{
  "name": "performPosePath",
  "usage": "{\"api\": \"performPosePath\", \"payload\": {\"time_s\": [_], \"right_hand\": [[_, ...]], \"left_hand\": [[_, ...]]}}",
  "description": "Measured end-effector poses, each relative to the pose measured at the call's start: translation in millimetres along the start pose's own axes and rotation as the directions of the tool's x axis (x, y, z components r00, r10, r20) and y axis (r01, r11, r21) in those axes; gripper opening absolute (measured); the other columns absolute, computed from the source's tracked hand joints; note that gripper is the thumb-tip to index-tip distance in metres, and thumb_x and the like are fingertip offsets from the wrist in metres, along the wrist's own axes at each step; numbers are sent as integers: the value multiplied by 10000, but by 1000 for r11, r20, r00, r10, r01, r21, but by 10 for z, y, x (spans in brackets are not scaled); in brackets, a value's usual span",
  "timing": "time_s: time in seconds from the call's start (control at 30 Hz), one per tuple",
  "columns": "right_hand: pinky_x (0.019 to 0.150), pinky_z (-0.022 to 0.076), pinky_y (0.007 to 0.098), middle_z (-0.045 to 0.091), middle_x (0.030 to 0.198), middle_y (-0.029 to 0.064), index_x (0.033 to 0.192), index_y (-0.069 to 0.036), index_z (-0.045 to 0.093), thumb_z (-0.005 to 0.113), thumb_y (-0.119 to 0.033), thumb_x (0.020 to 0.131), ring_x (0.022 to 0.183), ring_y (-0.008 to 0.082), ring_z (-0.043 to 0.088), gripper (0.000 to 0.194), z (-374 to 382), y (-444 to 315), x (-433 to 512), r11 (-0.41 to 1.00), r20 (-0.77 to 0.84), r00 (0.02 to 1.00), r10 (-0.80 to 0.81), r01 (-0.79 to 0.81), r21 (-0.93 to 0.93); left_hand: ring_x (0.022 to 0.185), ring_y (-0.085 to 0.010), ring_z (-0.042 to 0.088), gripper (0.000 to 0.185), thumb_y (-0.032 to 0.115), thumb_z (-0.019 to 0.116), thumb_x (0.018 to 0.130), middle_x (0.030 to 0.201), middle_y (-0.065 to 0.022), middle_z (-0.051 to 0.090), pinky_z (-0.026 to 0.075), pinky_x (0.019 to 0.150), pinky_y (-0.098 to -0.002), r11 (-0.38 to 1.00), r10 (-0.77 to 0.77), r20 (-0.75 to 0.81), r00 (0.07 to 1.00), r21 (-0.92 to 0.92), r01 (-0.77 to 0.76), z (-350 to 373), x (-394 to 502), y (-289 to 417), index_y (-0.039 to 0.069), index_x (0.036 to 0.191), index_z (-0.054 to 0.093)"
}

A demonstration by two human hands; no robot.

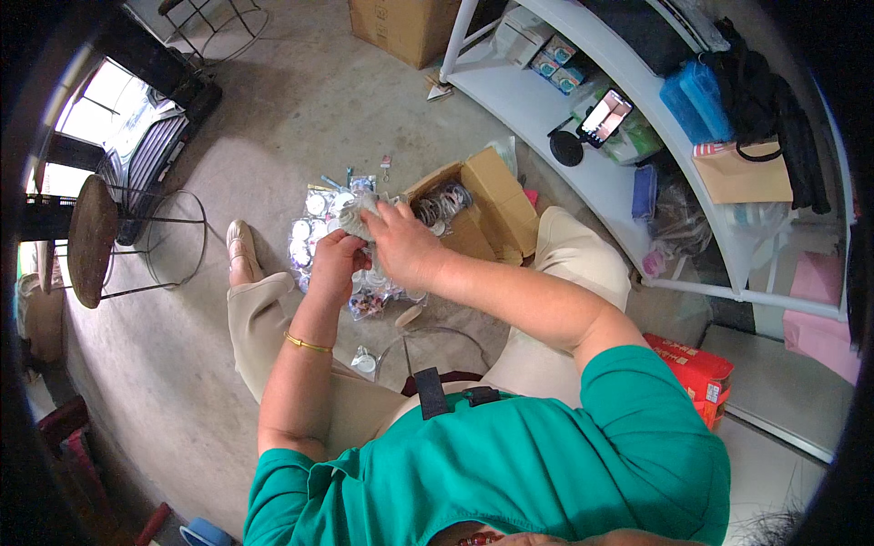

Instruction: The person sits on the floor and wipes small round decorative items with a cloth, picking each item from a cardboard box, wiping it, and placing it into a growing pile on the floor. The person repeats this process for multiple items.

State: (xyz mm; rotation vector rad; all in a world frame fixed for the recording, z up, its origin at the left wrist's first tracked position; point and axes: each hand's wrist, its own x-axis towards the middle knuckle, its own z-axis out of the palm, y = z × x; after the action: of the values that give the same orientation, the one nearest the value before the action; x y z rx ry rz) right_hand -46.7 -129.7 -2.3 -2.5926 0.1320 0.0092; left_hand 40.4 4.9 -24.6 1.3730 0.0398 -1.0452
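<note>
My right hand (410, 246) grips a whitish, crumpled bundle (358, 215) that looks like clear plastic packets; its exact contents cannot be made out. Just left of it, my left hand (339, 265) has its fingers bent at the lower edge of the bundle; whether it pinches part of it is unclear. Beneath both hands, many small clear plastic packets (300, 244) with round white pieces lie spread on the concrete floor. Right of the hands stands an open cardboard box (509, 211) with more round packaged pieces (454, 199) inside. One separate packet (364, 360) lies on the floor near my legs.
A white metal shelf (505, 95) curves along the right, bearing a phone (605, 118), small boxes and bags. A round stool (93, 240) stands at the left. A large carton (403, 27) is at the top, and a red box (689, 372) sits beside me on the right.
</note>
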Motion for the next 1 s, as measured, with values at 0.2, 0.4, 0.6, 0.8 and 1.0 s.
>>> {"api": "performPosePath", "payload": {"time_s": [0.2,0.4,0.6,0.8,1.0], "right_hand": [[931,406,457,511,1140,240,1199,44,497,525,-101,791,1047,398,479,434,50,41,12,998,-70,996,55,-52,42],[943,399,444,486,1180,246,1246,48,468,536,-115,794,1072,394,466,485,48,23,4,998,-54,997,56,-58,-33],[908,414,435,538,1121,230,1202,56,500,524,-126,808,1020,385,498,434,10,13,2,993,-85,993,-79,70,-100],[927,407,436,532,1113,225,1206,57,492,554,-113,788,1038,382,493,455,33,38,14,998,-109,992,57,-60,-28],[928,417,444,510,1144,241,1182,53,497,522,-92,795,1073,387,475,414,75,62,6,994,-183,977,111,-108,26]], "left_hand": [[592,-165,577,76,75,560,828,754,-74,581,475,529,-285,1000,-8,15,1000,3,8,34,-43,34,-1,832,564],[590,-162,583,71,76,556,830,738,-61,573,477,524,-288,1000,-5,35,999,-3,5,56,-64,57,5,825,559],[580,-155,573,66,71,552,831,726,-59,571,470,519,-280,1000,-3,33,999,11,2,57,-54,42,6,824,559],[562,-150,557,72,66,558,834,726,-61,578,467,511,-282,1000,3,39,999,28,-4,37,-31,29,-5,836,573],[542,-147,538,78,70,559,836,730,-65,577,469,504,-285,999,17,43,999,27,-18,40,-29,6,-3,811,571]]}}
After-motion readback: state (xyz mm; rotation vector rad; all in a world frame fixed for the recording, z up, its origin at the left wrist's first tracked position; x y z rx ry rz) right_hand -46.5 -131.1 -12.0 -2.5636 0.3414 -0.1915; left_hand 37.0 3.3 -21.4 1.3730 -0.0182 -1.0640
